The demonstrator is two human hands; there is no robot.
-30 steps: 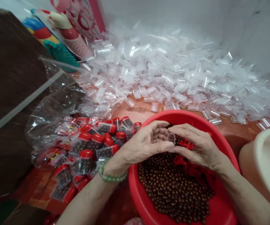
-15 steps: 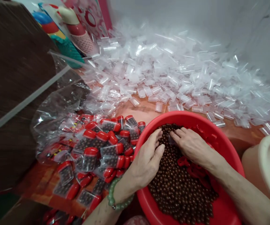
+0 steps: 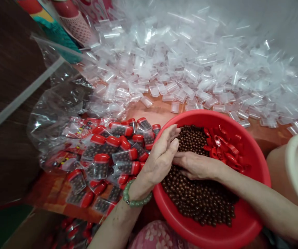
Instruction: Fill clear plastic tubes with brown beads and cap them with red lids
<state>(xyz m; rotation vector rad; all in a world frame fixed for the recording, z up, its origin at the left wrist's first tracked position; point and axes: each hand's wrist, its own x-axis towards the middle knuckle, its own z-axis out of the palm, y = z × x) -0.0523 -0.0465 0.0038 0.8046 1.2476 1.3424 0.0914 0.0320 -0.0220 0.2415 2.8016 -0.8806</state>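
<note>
- One red basin point(image 3: 252, 221), cut off at the bottom edge; brown beads point(image 3: 198, 200) inside, too many to count.
- Red caps point(image 3: 223, 147) heaped at the basin's far right side; a dozen or more, overlapping.
- Left hand point(image 3: 161, 159): open, fingers straight, edge-on at the basin's left rim, holding nothing visible.
- Right hand point(image 3: 194, 166): palm down on the beads, fingertips hidden behind the left hand; grasp cannot be told.
- Filled red-capped containers point(image 3: 107, 157): roughly twenty, left of the basin, partly under clear film.
- Empty clear containers point(image 3: 190, 65): uncountable pile beyond, blurred.
</note>
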